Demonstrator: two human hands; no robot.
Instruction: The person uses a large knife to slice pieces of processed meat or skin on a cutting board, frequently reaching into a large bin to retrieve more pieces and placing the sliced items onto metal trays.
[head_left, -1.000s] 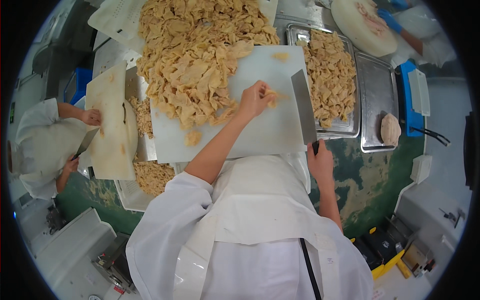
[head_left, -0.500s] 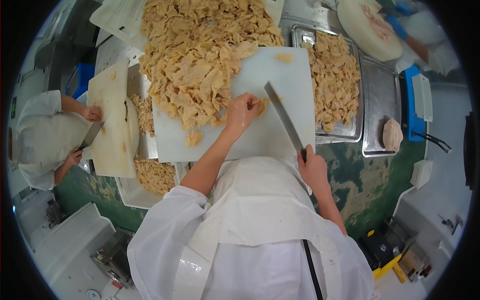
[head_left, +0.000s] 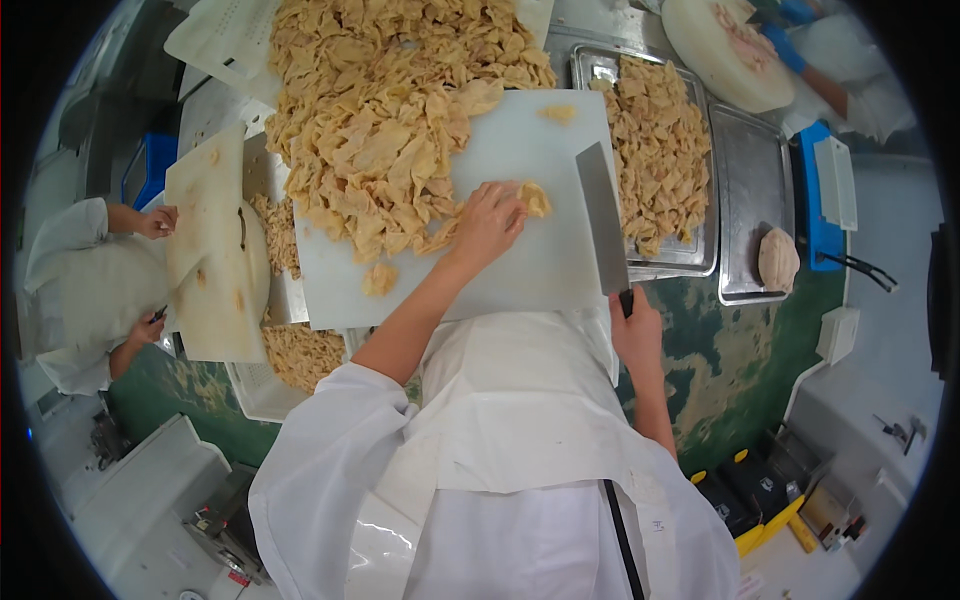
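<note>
My right hand (head_left: 638, 325) grips the dark handle of a broad-bladed knife (head_left: 602, 215), its blade angled up and away over the right edge of a white cutting board (head_left: 540, 275). At the board's middle my left hand (head_left: 490, 222) has its fingers bent and close together on a small piece of yellowish chicken skin (head_left: 535, 199), part of which shows past the fingertips. A large heap of chicken skin (head_left: 390, 120) covers the board's far left. Single scraps lie near my left wrist and at the far edge.
To the right, a metal tray (head_left: 714, 200) bears cut pieces; another metal tray (head_left: 752, 190) holds a pale round lump (head_left: 778, 260). At left a co-worker stands by a tilted yellowish board (head_left: 205, 290), with a filled white basket (head_left: 250, 390) below. Another person works at far right.
The knife has swung right, away from my left hand, and its blade face now shows more broadly. My left fingers have turned over and lowered on the piece. The whole view shifted slightly.
</note>
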